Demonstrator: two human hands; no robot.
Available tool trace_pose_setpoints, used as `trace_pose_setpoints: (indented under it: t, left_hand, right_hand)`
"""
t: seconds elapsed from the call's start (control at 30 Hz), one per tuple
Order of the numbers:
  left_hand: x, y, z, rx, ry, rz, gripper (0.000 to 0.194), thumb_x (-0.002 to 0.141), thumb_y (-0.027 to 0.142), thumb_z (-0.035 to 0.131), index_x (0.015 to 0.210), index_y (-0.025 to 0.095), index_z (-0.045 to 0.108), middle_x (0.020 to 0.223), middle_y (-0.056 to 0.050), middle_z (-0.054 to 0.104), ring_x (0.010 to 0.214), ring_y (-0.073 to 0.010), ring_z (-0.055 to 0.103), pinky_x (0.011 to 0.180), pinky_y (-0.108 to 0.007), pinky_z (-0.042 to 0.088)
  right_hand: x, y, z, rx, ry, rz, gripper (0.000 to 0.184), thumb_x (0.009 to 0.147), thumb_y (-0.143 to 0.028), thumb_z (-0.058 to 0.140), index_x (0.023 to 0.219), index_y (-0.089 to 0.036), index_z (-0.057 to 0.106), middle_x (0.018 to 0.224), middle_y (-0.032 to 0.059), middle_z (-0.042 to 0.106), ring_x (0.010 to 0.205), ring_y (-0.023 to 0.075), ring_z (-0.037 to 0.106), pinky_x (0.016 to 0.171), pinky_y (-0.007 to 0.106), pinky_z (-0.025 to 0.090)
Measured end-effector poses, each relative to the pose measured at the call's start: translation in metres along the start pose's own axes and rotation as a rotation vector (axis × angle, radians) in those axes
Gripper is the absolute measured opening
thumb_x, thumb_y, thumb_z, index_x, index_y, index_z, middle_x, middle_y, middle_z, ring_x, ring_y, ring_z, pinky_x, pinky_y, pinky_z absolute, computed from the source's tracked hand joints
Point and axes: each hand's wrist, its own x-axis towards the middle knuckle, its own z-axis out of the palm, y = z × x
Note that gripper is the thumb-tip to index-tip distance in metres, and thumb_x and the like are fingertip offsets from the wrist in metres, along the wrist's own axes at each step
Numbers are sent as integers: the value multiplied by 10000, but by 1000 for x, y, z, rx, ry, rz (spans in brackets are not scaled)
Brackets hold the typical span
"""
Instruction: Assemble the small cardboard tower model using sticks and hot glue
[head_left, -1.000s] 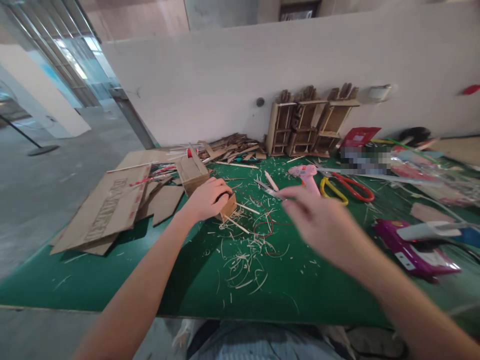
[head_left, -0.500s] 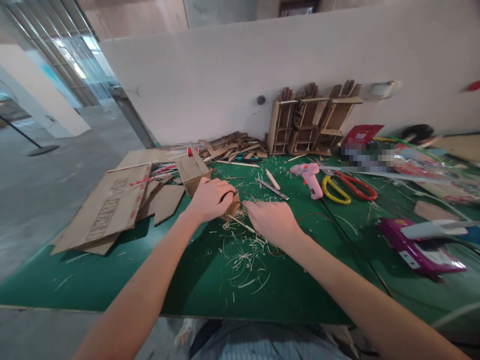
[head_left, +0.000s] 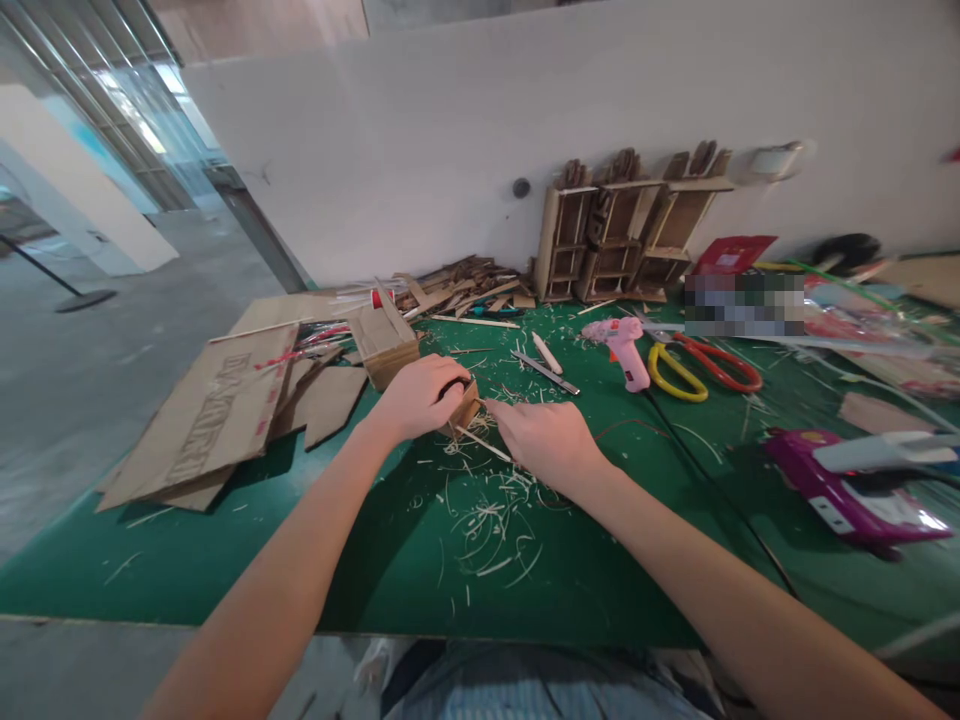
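The left hand grasps a small cardboard box from above, its fingers wrapped over the top. The box is on the green table, near the middle, tilted, with one side facing the right hand. The right hand is curled closed, its fingertips at that side of the box; whether it pinches anything is too small to tell. A thin stick slants from the lower part of the box toward the underside of the right hand.

Pale shavings lie scattered in front of the box and around it. A bigger box stands just beyond the left hand, with cardboard sheets to its left and a heap of scraps behind, along the wall. Beyond the right hand lie a knife, a white rod just beside it, a pink glue gun and scissors with yellow and red handles. Three cardboard frames lean on the wall. A purple power strip sits at the right.
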Motion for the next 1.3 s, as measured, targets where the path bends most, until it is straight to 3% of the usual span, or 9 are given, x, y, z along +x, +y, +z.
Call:
trace_pose_setpoints:
  t: [0.77, 0.97, 1.2, 1.3]
  left_hand:
    - [0, -2, 6, -86, 67, -7, 255, 869, 208, 421, 923, 159, 665, 932, -46, 684, 871, -201, 573, 818, -347, 454]
    - [1, -2, 8, -96, 78, 3, 242, 856, 199, 431, 900, 151, 664, 892, -50, 684, 844, -200, 574, 801, -348, 455]
    - [-2, 1, 6, -165, 116, -66, 164, 831, 203, 485, 989, 195, 532, 928, -24, 664, 832, -184, 599, 767, -333, 464]
    - [-2, 2, 2, -158, 66, -15, 75, 861, 212, 461, 839, 191, 529, 920, -36, 666, 843, -183, 601, 762, -325, 461]
  right_hand:
    - [-1, 1, 9, -61, 86, -82, 348, 868, -119, 449, 1151, -200, 636, 649, 15, 670, 542, 115, 555, 486, 283, 161]
    - [-1, -2, 9, -93, 114, -98, 309, 910, -137, 424, 1114, -188, 650, 644, 10, 668, 532, 116, 554, 484, 291, 169]
    - [1, -2, 4, -115, 76, -136, 288, 894, -109, 420, 1079, -146, 638, 671, 25, 666, 538, 134, 552, 489, 304, 188]
    - [2, 2, 2, -122, 81, -169, 290, 883, -96, 428, 1086, -150, 628, 671, 21, 657, 553, 134, 552, 503, 302, 202]
